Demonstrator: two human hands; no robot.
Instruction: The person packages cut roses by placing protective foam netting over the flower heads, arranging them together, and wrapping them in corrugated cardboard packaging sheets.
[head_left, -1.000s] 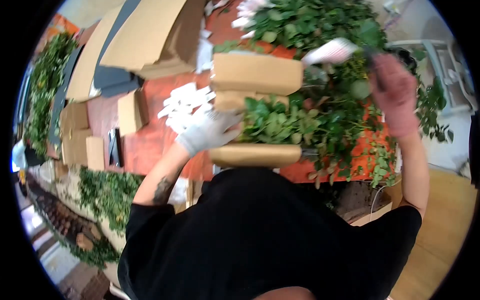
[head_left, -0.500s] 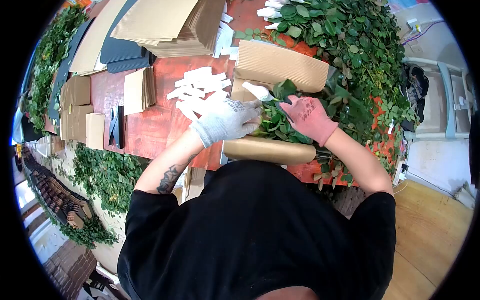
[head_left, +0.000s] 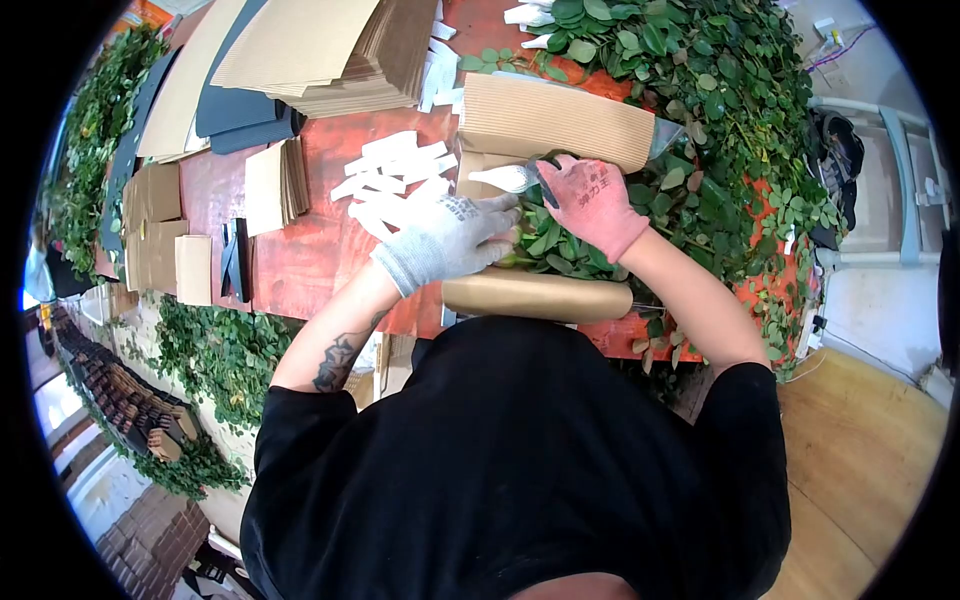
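My right hand [head_left: 592, 200], in a pink glove with a dark palm, is closed on a rose [head_left: 500, 180] just behind its bud, which wears a white net sleeve and points left. Leafy green stems [head_left: 565, 250] lie below that hand, inside a sheet of corrugated brown cardboard [head_left: 555, 118] whose near edge curls up as a roll [head_left: 540, 297]. My left hand [head_left: 450, 235], in a light grey glove, lies with fingers stretched out to the right over the head end of these stems. What sits under its fingers is mostly hidden.
White paper strips [head_left: 385, 175] lie left of the cardboard. Further left are small cardboard pieces [head_left: 275, 185], a black stapler [head_left: 234, 260] and a tall stack of cardboard sheets [head_left: 350, 60]. A big heap of leafy stems [head_left: 700, 80] covers the table's right side.
My right hand has shifted left and up, bringing the netted rose lower and flatter in the cardboard. My left hand has stayed nearly in place.
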